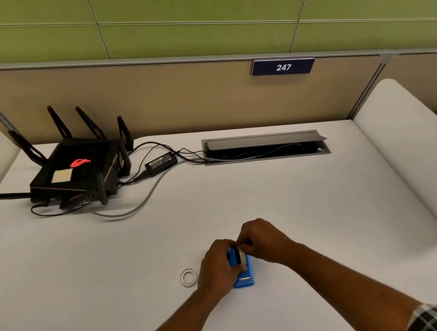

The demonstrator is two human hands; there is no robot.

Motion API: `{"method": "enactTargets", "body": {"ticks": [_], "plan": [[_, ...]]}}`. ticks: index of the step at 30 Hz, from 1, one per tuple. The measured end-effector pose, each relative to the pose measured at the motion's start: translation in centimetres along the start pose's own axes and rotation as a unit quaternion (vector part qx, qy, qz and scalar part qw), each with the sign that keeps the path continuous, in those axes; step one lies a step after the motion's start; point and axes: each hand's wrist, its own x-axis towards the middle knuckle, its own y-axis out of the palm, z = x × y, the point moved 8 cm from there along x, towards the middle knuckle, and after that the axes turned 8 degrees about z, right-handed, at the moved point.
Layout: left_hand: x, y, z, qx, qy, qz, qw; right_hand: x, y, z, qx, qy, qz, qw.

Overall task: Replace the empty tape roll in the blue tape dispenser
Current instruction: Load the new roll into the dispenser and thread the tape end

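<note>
The white table [242, 190] carries everything here, with a black router [75, 172] and its cables well apart at the far left. Near the front edge stands the blue tape dispenser [243, 275], its cutter end toward the person. It looks like a small moulded plastic body, stiff and probably light unless weighted inside, so it would likely slide on the smooth top if pushed without a steadying grip.

The left hand [217, 266] wraps the dispenser's left side, fingers curled closed against the body and holding it down. That seems the right place to take it: low on the flanks, away from the toothed blade at the near end, which could nick a fingertip.

The right hand [262, 238] comes in from above, its fingers pinched shut on the tape roll [240, 256], which sits upright at the dispenser's top, in or just over the cradle; whether it is fully seated cannot be told. A roll of this kind is rigid edge-on but slick on its outer face and sticky at any loose end, so pinching it by the flat sides, as here, should give the surest hold.

Just left of the left hand, flat on the table, lies a thin pale ring [188, 278], probably the spent core: very light, easily crushed and easily flicked away.
</note>
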Motion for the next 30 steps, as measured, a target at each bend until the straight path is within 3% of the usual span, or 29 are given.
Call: {"method": "enactTargets", "body": {"ticks": [10,30], "plan": [[0.0,-0.9,-1.1,-0.032,-0.003,-0.007,0.999,-0.5,0.1,-0.6,0.035,-0.002,-0.026,0.999],[0.4,-0.4,-0.2,-0.013,-0.019,0.014,1.000,0.3,-0.4,-0.2,-0.023,0.008,0.023,0.999]]}}
